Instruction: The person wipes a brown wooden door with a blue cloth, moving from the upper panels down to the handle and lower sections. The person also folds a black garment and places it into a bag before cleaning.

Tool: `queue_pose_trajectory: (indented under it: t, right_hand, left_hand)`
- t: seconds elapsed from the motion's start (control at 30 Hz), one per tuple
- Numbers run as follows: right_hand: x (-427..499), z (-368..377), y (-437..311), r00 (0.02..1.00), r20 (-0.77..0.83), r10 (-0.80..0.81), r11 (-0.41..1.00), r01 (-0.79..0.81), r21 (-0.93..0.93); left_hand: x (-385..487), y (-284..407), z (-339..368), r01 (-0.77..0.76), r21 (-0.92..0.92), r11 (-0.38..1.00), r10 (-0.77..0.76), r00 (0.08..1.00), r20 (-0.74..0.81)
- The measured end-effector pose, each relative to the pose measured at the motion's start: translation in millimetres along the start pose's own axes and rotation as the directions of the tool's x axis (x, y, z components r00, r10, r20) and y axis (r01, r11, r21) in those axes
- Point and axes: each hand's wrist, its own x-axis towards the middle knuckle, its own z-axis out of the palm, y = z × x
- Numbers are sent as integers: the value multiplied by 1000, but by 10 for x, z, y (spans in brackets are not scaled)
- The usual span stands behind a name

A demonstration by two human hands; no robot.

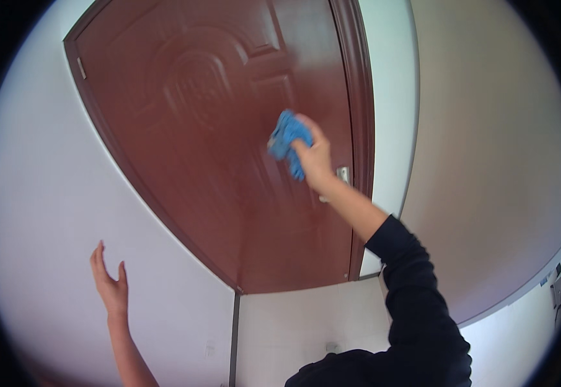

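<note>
A blue cloth is bunched in my right hand, thumb on the near side, in front of the reddish-brown panelled door. Whether the cloth touches the door I cannot tell. My right forearm crosses in front of the metal door handle and partly hides it. On the left, my left hand is raised with thumb and fingers apart, holding nothing, in front of the pale wall. The door is closed in its brown frame.
A pale wall lies left of the door, a beige wall surface to the right. Light floor runs below the door, with a dark skirting strip at the left. Dark objects, cut off, stand at the far right edge.
</note>
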Motion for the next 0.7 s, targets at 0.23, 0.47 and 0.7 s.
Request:
queue_pose_trajectory:
  t: [0.23,0.47,0.7]
  right_hand:
    - [2226,-732,-675,523,366,-769,149,705,-694]
    - [2785,-892,-217,547,531,-647,-103,628,-771]
    - [1468,-1608,950,723,501,-476,-87,528,-845]
  left_hand:
    - [713,883,1532,-92,-276,957,111,992,54]
    - [1313,1477,2480,-186,-365,912,240,965,109]
    - [1515,1471,3011,-352,-375,858,395,918,42]
